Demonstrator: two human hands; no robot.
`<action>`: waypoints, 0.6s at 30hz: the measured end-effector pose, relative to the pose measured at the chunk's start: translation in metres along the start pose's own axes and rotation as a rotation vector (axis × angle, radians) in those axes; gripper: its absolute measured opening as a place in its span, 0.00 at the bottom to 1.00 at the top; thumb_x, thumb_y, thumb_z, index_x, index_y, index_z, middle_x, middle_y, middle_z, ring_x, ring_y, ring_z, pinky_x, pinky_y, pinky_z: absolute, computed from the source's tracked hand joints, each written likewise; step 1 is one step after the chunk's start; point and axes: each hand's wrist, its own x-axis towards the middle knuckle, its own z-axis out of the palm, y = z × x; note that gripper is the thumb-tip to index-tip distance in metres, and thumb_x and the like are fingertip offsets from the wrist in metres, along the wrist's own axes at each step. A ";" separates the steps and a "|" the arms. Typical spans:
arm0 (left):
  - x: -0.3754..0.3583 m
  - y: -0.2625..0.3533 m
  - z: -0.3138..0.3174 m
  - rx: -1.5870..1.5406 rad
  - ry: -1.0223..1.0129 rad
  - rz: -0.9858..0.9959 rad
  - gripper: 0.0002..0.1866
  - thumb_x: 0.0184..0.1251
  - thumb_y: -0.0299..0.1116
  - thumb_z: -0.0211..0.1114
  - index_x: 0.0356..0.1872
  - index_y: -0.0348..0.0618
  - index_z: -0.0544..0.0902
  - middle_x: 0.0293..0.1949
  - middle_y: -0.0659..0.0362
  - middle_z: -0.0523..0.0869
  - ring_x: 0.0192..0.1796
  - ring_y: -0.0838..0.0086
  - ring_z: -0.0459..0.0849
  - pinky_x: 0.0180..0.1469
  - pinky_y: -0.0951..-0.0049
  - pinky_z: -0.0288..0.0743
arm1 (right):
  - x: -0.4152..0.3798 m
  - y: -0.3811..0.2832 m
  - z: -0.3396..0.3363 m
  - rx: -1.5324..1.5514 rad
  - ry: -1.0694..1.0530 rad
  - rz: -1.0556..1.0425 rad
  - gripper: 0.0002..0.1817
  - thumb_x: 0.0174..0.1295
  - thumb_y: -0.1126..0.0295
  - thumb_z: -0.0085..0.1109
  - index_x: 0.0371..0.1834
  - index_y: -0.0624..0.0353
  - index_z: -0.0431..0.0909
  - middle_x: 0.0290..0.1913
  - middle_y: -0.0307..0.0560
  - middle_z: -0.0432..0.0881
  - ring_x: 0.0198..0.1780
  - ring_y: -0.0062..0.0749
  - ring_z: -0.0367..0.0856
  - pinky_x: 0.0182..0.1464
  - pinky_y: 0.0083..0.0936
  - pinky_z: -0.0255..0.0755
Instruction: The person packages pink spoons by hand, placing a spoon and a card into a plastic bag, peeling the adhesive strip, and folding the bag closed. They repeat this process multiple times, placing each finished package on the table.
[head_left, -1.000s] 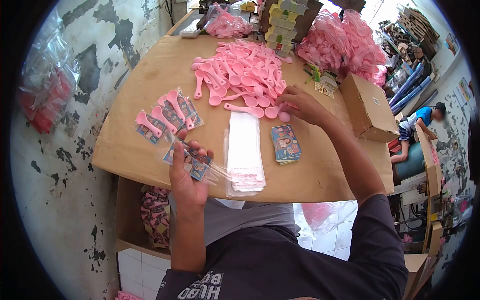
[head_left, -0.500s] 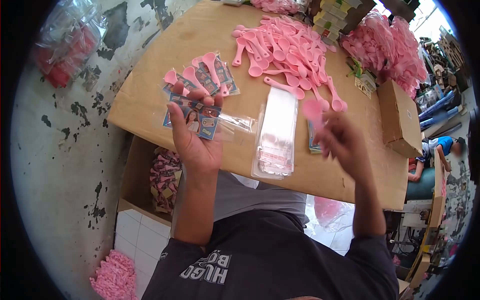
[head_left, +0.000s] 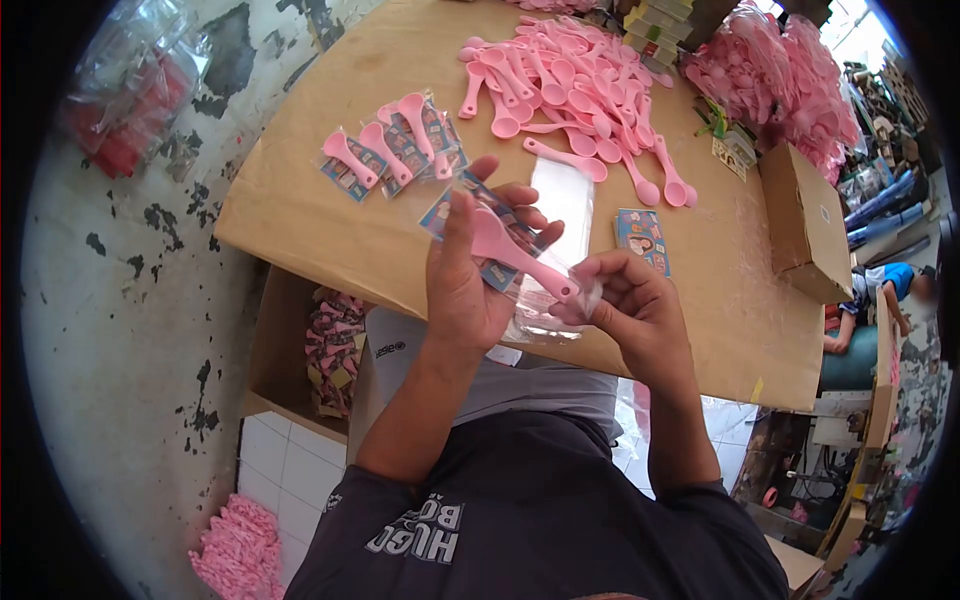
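My left hand (head_left: 462, 290) is closed around a clear plastic bag with a printed blue card (head_left: 434, 216) and a pink measuring spoon (head_left: 520, 258) lying over the card. Pinched in the fingers of my right hand (head_left: 645, 310) is the bag's clear end (head_left: 590, 298), right by the spoon's handle tip. Under and behind the hands lies a stack of clear bags (head_left: 565, 205). A small stack of printed cards (head_left: 643, 240) rests beyond my right hand. Several packed spoons with cards (head_left: 385, 150) lie to the left.
A big heap of loose pink spoons (head_left: 580, 80) covers the table's far middle. At the right edge stand a cardboard box (head_left: 800, 225) and bulging bags of spoons (head_left: 790, 80). Below left, an open carton (head_left: 270, 370) holds packed pieces. A person (head_left: 870, 300) sits far right.
The spoon has come from the right side over to my left hand and now lies with the card in the bag. My right hand has moved left and grips the bag's end.
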 end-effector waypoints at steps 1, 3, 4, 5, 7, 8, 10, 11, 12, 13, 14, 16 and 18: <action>-0.002 -0.003 0.001 -0.044 0.011 -0.041 0.30 0.82 0.53 0.58 0.74 0.48 0.67 0.50 0.57 0.85 0.50 0.72 0.86 0.63 0.51 0.83 | -0.001 0.002 0.000 0.052 0.027 -0.005 0.13 0.71 0.76 0.66 0.54 0.66 0.76 0.49 0.47 0.87 0.47 0.27 0.88 0.50 0.25 0.83; -0.006 -0.010 0.004 -0.077 0.031 -0.070 0.30 0.82 0.53 0.58 0.73 0.47 0.67 0.50 0.57 0.84 0.50 0.71 0.86 0.61 0.52 0.84 | -0.002 0.004 0.004 0.035 0.071 -0.003 0.13 0.70 0.76 0.67 0.52 0.65 0.75 0.48 0.45 0.86 0.46 0.24 0.86 0.49 0.23 0.81; -0.008 -0.014 0.005 -0.102 0.019 -0.113 0.29 0.82 0.53 0.58 0.73 0.47 0.67 0.50 0.56 0.84 0.49 0.71 0.86 0.60 0.53 0.84 | -0.001 0.006 0.006 0.017 0.121 -0.013 0.13 0.69 0.76 0.68 0.49 0.63 0.74 0.46 0.43 0.85 0.45 0.21 0.84 0.48 0.21 0.80; -0.009 -0.016 0.006 -0.125 0.004 -0.158 0.29 0.82 0.52 0.58 0.72 0.46 0.67 0.50 0.56 0.84 0.49 0.71 0.86 0.59 0.54 0.85 | 0.001 0.010 0.006 0.021 0.125 -0.010 0.13 0.69 0.76 0.68 0.49 0.63 0.74 0.46 0.43 0.85 0.45 0.21 0.84 0.48 0.21 0.80; -0.010 -0.019 0.007 -0.151 -0.016 -0.185 0.27 0.84 0.50 0.56 0.72 0.45 0.67 0.49 0.55 0.84 0.49 0.71 0.86 0.58 0.57 0.86 | 0.005 0.020 0.006 -0.157 0.229 -0.114 0.13 0.67 0.75 0.70 0.47 0.60 0.73 0.41 0.36 0.81 0.44 0.16 0.80 0.46 0.19 0.76; -0.010 -0.020 0.006 -0.196 -0.045 -0.195 0.26 0.84 0.48 0.56 0.72 0.43 0.67 0.51 0.52 0.84 0.51 0.68 0.87 0.57 0.57 0.87 | 0.005 0.019 0.011 -0.150 0.269 -0.121 0.17 0.63 0.79 0.70 0.51 0.59 0.74 0.42 0.35 0.79 0.42 0.14 0.76 0.43 0.19 0.72; -0.009 -0.019 0.006 -0.238 -0.078 -0.212 0.25 0.85 0.46 0.55 0.72 0.42 0.67 0.53 0.49 0.85 0.52 0.65 0.88 0.56 0.58 0.88 | 0.001 0.015 0.012 -0.215 0.292 -0.188 0.20 0.60 0.81 0.70 0.53 0.58 0.75 0.45 0.38 0.79 0.44 0.17 0.77 0.43 0.20 0.72; -0.008 -0.017 0.008 -0.166 -0.053 -0.235 0.25 0.85 0.45 0.55 0.72 0.42 0.67 0.55 0.48 0.84 0.54 0.63 0.88 0.58 0.57 0.87 | -0.001 0.014 0.012 -0.285 0.308 -0.250 0.23 0.58 0.82 0.71 0.56 0.57 0.77 0.49 0.40 0.79 0.45 0.20 0.77 0.44 0.21 0.73; -0.008 -0.016 0.010 -0.095 -0.028 -0.255 0.24 0.85 0.44 0.55 0.71 0.42 0.67 0.57 0.47 0.84 0.56 0.62 0.88 0.60 0.56 0.86 | -0.002 0.014 0.010 -0.284 0.312 -0.251 0.23 0.58 0.82 0.71 0.56 0.57 0.77 0.49 0.40 0.79 0.45 0.20 0.77 0.44 0.21 0.73; -0.007 -0.014 0.011 -0.095 -0.029 -0.258 0.24 0.85 0.44 0.55 0.71 0.42 0.67 0.57 0.47 0.84 0.56 0.62 0.88 0.60 0.56 0.86 | -0.003 0.013 0.006 -0.476 0.296 -0.433 0.26 0.55 0.83 0.71 0.58 0.56 0.79 0.53 0.44 0.78 0.48 0.25 0.78 0.46 0.23 0.74; -0.004 -0.011 0.012 -0.086 -0.025 -0.273 0.24 0.85 0.44 0.55 0.72 0.42 0.66 0.60 0.45 0.82 0.60 0.59 0.85 0.63 0.54 0.84 | -0.003 0.013 0.001 -0.668 0.275 -0.614 0.28 0.53 0.84 0.71 0.60 0.55 0.80 0.57 0.47 0.78 0.51 0.30 0.79 0.48 0.25 0.75; -0.001 -0.005 0.014 -0.077 -0.020 -0.284 0.25 0.85 0.43 0.55 0.73 0.42 0.66 0.63 0.43 0.81 0.64 0.57 0.83 0.66 0.52 0.81 | -0.005 0.006 -0.004 -0.735 0.272 -0.662 0.29 0.53 0.84 0.72 0.60 0.55 0.81 0.60 0.50 0.77 0.54 0.34 0.78 0.51 0.28 0.75; 0.001 0.001 0.015 -0.075 -0.058 -0.344 0.25 0.85 0.45 0.52 0.74 0.43 0.66 0.71 0.40 0.75 0.73 0.55 0.76 0.73 0.49 0.74 | -0.007 -0.003 -0.010 -0.899 0.260 -0.653 0.32 0.52 0.84 0.71 0.64 0.50 0.81 0.68 0.53 0.75 0.60 0.43 0.76 0.60 0.39 0.74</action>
